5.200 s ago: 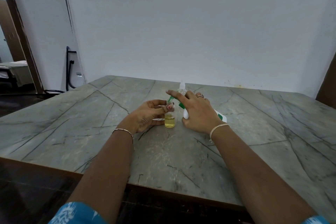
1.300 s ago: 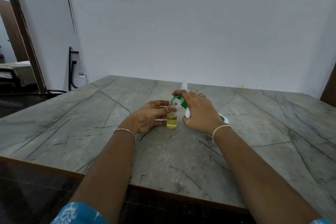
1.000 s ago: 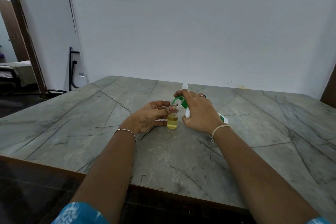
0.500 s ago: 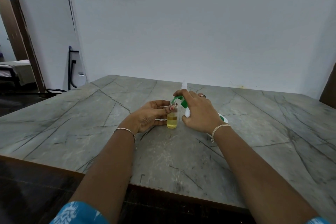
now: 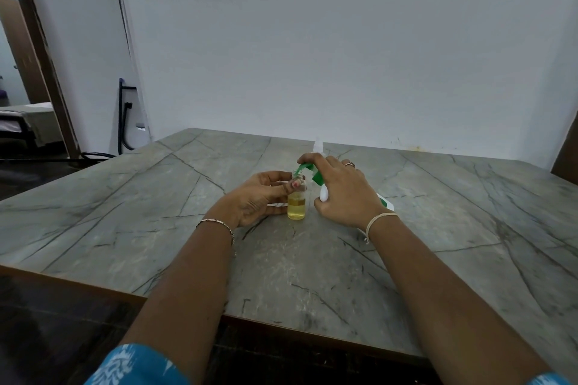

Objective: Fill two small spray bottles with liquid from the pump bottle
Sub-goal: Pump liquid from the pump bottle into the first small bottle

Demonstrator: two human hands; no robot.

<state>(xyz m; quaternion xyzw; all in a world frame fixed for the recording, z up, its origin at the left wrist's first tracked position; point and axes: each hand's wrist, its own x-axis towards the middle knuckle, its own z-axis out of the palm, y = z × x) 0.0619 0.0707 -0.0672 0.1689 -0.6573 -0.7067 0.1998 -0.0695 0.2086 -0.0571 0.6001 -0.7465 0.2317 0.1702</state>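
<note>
A small clear spray bottle [image 5: 296, 205], uncapped and roughly half full of yellow liquid, stands upright on the grey stone table [image 5: 156, 212]. My left hand [image 5: 255, 197] holds its neck between thumb and fingers. My right hand [image 5: 342, 194] grips the white pump bottle [image 5: 322, 194], which is tilted, with its green pump nozzle [image 5: 301, 168] at the small bottle's mouth and my index finger on the pump head. A second small spray bottle [image 5: 318, 145] with a white top stands just behind my right hand, mostly hidden.
The white wall rises at the table's far edge. A dark metal frame [image 5: 125, 116] leans by the doorway at the left. The table's brown front edge [image 5: 312, 334] runs below my forearms.
Over the last five seconds my right index finger has come down from stretched out onto the pump head. The liquid level looks about the same. Both hands have stayed in place.
</note>
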